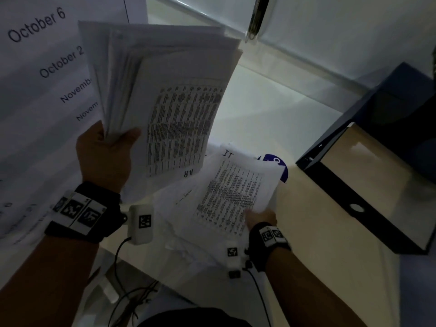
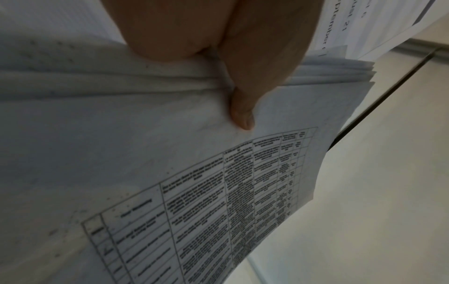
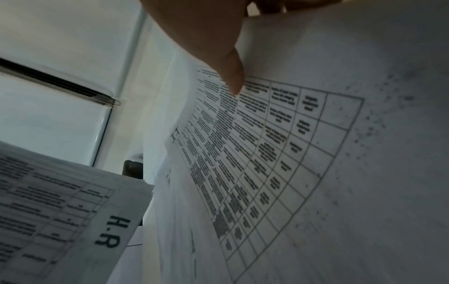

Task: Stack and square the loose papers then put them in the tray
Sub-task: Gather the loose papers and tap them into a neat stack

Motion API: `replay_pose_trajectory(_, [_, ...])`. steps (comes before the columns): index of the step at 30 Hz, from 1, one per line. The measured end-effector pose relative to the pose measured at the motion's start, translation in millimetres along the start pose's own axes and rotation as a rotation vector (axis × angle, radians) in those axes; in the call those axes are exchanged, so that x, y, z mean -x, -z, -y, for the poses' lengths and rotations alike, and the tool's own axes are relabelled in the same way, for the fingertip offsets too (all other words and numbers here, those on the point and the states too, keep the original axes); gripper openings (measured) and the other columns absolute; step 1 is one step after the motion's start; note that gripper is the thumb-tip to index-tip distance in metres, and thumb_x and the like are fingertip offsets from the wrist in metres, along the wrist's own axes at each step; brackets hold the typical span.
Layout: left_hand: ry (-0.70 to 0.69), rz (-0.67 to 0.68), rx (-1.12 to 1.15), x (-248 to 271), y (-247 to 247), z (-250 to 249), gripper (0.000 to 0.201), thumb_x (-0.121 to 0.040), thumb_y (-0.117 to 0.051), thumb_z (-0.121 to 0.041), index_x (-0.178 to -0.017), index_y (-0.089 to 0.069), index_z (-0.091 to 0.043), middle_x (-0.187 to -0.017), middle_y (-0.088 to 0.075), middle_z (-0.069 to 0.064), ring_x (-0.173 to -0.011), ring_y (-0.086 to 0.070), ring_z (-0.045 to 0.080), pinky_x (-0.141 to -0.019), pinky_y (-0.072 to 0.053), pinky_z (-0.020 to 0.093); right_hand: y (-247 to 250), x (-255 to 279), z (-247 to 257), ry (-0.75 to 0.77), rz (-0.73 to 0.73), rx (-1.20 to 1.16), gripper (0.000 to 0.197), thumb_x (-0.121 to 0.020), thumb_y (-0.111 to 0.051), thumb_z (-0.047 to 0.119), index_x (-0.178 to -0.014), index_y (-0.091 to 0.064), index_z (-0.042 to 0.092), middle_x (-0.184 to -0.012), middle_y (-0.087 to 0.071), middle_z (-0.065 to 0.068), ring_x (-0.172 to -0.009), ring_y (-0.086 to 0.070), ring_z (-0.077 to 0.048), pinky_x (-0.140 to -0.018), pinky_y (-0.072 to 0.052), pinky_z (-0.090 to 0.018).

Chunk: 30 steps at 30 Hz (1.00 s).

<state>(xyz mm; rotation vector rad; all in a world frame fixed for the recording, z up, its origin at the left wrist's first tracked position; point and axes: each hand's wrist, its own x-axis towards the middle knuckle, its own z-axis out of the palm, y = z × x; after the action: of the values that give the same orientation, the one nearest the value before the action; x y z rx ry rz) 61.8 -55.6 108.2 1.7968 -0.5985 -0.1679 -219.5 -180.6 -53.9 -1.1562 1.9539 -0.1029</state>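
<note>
Dim light covers a pale bench [image 1: 306, 208]; large sheets printed with dates [image 1: 35, 67] hang or lean at 10 o'clock.

1. Left hand [image 1: 103, 156]: thumb on top and fingers curled beneath pinch the near edge of a thick sheaf of papers [image 1: 165, 90], raised clear of the bench at 11 o'clock. The front sheet is marked "H.R". The far edges fan out unevenly; the sheaf is not squared.

2. Right hand [image 1: 259, 217]: thumb and fingers pinch the near corner of a second bundle [image 1: 236, 190], marked "I.T", at 6 o'clock of the sheaf. Whether its far edge rests on the bench cannot be told. More loose sheets [image 1: 179, 232] lie beneath it.

3. Tray [image 1: 368, 185]: a dark, open-topped box at 3 o'clock, well apart from both hands. No papers are visible inside.

Progress, as judged: gathering is partly complete. Remaining steps are likely:
- merge the second bundle and the loose sheets into the sheaf;
- tap the edges flush;
- place the stack in the tray.

A blue round object [image 1: 280, 166] shows partly behind the second bundle.
</note>
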Motion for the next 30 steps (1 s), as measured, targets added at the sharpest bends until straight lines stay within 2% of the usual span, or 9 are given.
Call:
replay_pose_trajectory(5, [0.015,-0.026,-0.006,2.1,-1.0,-6.4,0.020,-0.081,-0.078,-0.020,-0.085,-0.066,-0.004,-0.068,-0.057,0.000,-0.051,-0.049,-0.017,-0.049,-0.037,0.003,-15.9,-1.4,22.1,0.078,-0.069,-0.178,0.084,-0.077,-0.075,0.041,-0.142,-0.036,0.003,-0.143,-0.047,-0.019,-0.125,-0.051,-0.037,-0.106,-0.041,-0.055])
replay_pose_trajectory(8, [0.001,-0.032,-0.016,-0.5,3.4,-3.6,0.025,-0.080,-0.079,-0.025,-0.083,-0.067,-0.003,-0.078,-0.061,0.008,-0.052,-0.048,-0.008,-0.050,-0.039,0.006,-5.8,8.6,38.4,0.181,-0.187,-0.267,0.052,-0.085,-0.067,0.011,-0.129,-0.040,0.007,-0.129,-0.057,-0.018,-0.110,-0.060,-0.034,-0.095,-0.049,-0.039])
replay_pose_trajectory(12, [0.060,-0.027,0.084,0.7,11.8,1.7,0.011,-0.081,-0.078,-0.026,-0.086,-0.069,-0.027,-0.083,-0.065,-0.011,-0.067,-0.059,-0.014,-0.062,-0.049,0.009,20.3,4.6,40.7,0.225,-0.219,-0.439,0.077,-0.082,-0.072,0.007,-0.141,-0.027,0.026,-0.109,-0.062,-0.008,-0.095,-0.063,-0.026,-0.083,-0.053,-0.037])
replay_pose_trajectory(14, [0.074,-0.023,0.110,4.3,11.2,6.7,0.018,-0.084,-0.076,-0.021,-0.101,-0.069,-0.019,-0.090,-0.065,-0.011,-0.072,-0.060,-0.017,-0.064,-0.049,0.004,24.7,6.6,37.6,0.163,-0.040,-0.390,0.074,-0.080,-0.076,0.015,-0.142,-0.036,0.012,-0.114,-0.060,-0.005,-0.098,-0.060,-0.025,-0.089,-0.052,-0.039])
replay_pose_trajectory(17, [0.158,0.013,0.150,10.0,3.5,16.8,0.028,-0.087,-0.073,-0.017,-0.113,-0.067,-0.010,-0.090,-0.062,-0.014,-0.070,-0.059,-0.018,-0.062,-0.048,0.002,25.5,13.0,33.3,0.185,0.140,-0.191,0.047,-0.088,-0.069,0.019,-0.125,-0.054,-0.006,-0.121,-0.062,-0.019,-0.106,-0.062,-0.035,-0.087,-0.050,-0.035])
replay_pose_trajectory(19, [0.246,0.043,0.213,11.8,-1.4,28.4,0.029,-0.086,-0.074,-0.016,-0.113,-0.067,-0.013,-0.093,-0.065,-0.013,-0.076,-0.062,-0.012,-0.067,-0.053,0.009,26.0,15.4,37.7,0.252,0.080,-0.133,0.042,-0.092,-0.063,0.020,-0.124,-0.054,-0.007,-0.116,-0.063,-0.019,-0.104,-0.062,-0.035,-0.089,-0.051,-0.037])
replay_pose_trajectory(22, [0.375,0.120,0.238,19.5,-10.3,46.7,0.032,-0.087,-0.073,-0.015,-0.118,-0.065,-0.012,-0.094,-0.066,-0.011,-0.078,-0.065,-0.001,-0.067,-0.057,0.016,44.3,20.7,52.4,0.436,0.001,-0.175,0.033,-0.094,-0.055,0.017,-0.127,-0.054,0.012,-0.115,-0.065,-0.007,-0.098,-0.063,-0.025,-0.090,-0.052,-0.035])
replay_pose_trajectory(27, [0.604,0.218,0.232,51.6,-36.5,80.4,0.044,-0.088,-0.070,-0.010,-0.130,-0.057,-0.005,-0.114,-0.065,0.004,-0.087,-0.063,0.020,-0.084,-0.051,0.034,109.8,49.7,96.7,0.811,-0.278,-0.062,0.010,-0.092,-0.050,0.009,-0.099,-0.057,0.009,-0.087,-0.060,0.001,-0.078,-0.057,-0.017,-0.066,-0.044,-0.024])
replay_pose_trajectory(30, [0.774,0.251,0.172,66.9,-52.4,103.5,0.047,-0.084,-0.075,-0.012,-0.126,-0.059,0.005,-0.119,-0.066,0.020,-0.089,-0.064,0.031,-0.085,-0.052,0.042,139.4,71.0,122.4,0.951,-0.426,-0.037,0.014,-0.088,-0.051,0.004,-0.098,-0.059,0.009,-0.082,-0.058,0.003,-0.073,-0.053,-0.013,-0.061,-0.035,-0.020])
